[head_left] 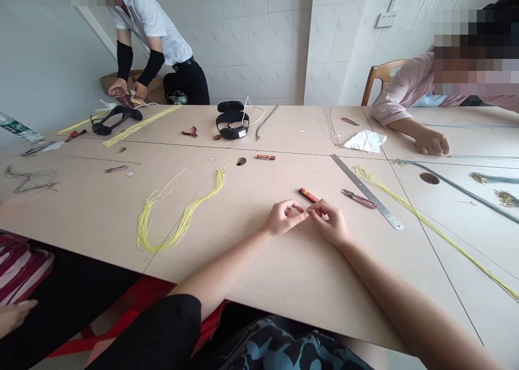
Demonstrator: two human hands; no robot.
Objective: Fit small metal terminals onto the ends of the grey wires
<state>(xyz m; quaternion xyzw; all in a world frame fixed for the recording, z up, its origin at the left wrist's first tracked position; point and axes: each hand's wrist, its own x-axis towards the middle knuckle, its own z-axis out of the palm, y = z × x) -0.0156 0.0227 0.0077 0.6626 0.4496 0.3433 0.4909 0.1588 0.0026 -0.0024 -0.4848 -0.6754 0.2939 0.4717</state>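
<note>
My left hand [286,217] and my right hand [330,221] meet above the table, thumbs and index fingers pinched fingertip to fingertip. Between them is a tiny yellowish piece, too small to make out. Just behind my fingers lies a red-and-black tube [308,195], partly covered by my right hand. To the right are pink-handled thread snips [360,199] and a steel ruler [365,190]. A bundle of yellow cords [182,224] curves across the table on the left. Another yellow cord bundle [409,209], with small gold ends, stretches off to the right.
Across the table [251,267] lie a second red-and-black pack [265,157], red pliers [190,132], a black headset [232,122] and crumpled white tissue [365,141]. Cable holes [240,162] pierce the top. A co-worker's hand [433,141] rests at right; another person [156,40] bends at far left.
</note>
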